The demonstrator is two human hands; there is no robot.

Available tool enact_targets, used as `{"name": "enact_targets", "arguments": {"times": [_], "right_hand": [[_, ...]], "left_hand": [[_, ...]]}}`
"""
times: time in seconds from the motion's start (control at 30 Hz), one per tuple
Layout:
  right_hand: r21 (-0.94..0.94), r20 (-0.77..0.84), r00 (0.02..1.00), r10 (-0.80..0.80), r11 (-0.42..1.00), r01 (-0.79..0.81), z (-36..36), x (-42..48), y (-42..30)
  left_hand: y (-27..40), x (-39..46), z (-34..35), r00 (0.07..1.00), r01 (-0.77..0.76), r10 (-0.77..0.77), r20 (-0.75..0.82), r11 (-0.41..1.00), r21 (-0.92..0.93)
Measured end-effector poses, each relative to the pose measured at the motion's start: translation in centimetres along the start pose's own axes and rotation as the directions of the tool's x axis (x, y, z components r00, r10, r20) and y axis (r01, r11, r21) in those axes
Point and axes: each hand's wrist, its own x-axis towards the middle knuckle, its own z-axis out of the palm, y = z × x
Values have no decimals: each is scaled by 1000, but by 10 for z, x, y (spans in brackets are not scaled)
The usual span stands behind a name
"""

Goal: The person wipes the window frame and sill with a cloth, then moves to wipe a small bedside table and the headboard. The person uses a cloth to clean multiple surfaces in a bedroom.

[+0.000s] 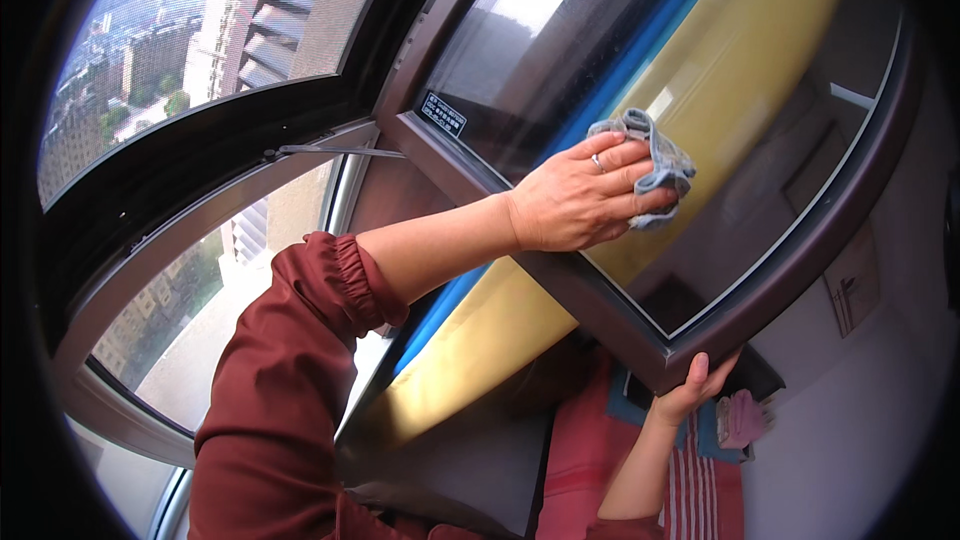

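My left hand (581, 191), with a ring on one finger, presses a crumpled grey-blue cloth (660, 165) against the glass pane (750, 187) of an open window sash. Its forearm crosses the lower part of the sash frame. My right hand (690, 390) grips the lower corner of the dark brown sash frame (622, 315), with the thumb raised along its edge; its other fingers are partly hidden. Both arms wear dark red sleeves. A label with writing (442, 115) is on the glass near the hinge side.
A metal stay arm (337, 151) links the sash to the fixed window frame (225, 206). A yellow curtain (480, 330) with a blue edge hangs behind the sash. Below are a red striped cloth (697, 487) and a pink folded cloth (741, 418). Buildings stand outside.
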Motion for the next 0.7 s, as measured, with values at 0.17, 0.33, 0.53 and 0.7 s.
{"name": "enact_targets", "arguments": {"times": [0.17,0.33,0.53,0.7], "right_hand": [[13,5,1000,17,1000,-17,4,-1,-9],[21,-6,1000,13,1000,-13,4,0,-11],[-4,-53,997,48,999,-48,13,-1,-11],[-5,-48,999,9,1000,-9,7,4,-17]], "left_hand": [[-143,53,-28,902,283,-164,-400,924,258],[-178,64,-41,816,434,-350,-460,896,88],[-49,-55,1,872,441,-385,-302,886,146],[75,-80,-3,815,580,-579,-34,811,85]]}}
